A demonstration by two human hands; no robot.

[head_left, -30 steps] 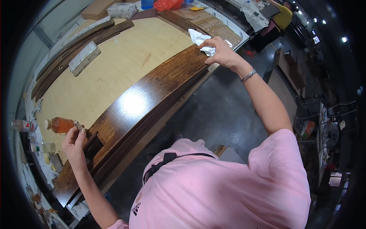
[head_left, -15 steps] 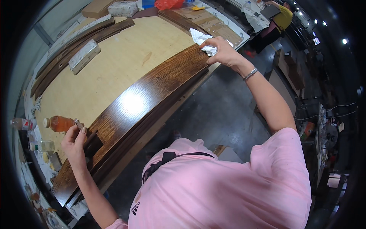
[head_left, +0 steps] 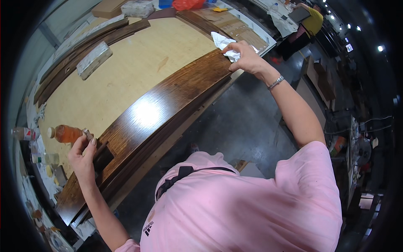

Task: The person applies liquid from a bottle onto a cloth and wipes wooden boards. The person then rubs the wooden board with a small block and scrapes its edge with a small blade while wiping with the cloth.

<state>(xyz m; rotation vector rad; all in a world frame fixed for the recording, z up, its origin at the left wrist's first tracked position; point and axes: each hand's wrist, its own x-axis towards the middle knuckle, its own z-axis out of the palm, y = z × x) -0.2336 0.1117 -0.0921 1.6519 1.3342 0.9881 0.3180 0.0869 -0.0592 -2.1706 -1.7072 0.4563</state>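
A long, curved, dark brown wooden board [head_left: 168, 98] with visible grain and a bright glare lies along the near edge of the worktable. At its far right end my right hand [head_left: 248, 61] is closed, thumb and fingers gripping the board's edges. Crumpled white paper [head_left: 220, 40] shows beside and under that hand. Near the board's left part, my left hand [head_left: 82, 157] pinches a short, stubby stick [head_left: 87, 135] between thumb and fingers. Just beyond those fingertips lies a bottle of amber liquid [head_left: 67, 133]. A dark cylindrical shape [head_left: 102, 157] is next to the left hand, partly hidden.
The pale tabletop [head_left: 138, 80] carries a wrapped block [head_left: 94, 60] and curved dark wood strips [head_left: 92, 48] toward the back. Clear bottles [head_left: 25, 134] stand at the left. A red bag [head_left: 187, 4] and cardboard [head_left: 226, 25] are at the far side. Another person [head_left: 308, 25] is at upper right.
Hardly anything differs. The view has shifted very slightly; both hands keep their places, and the stick in my left hand is tilted a little differently.
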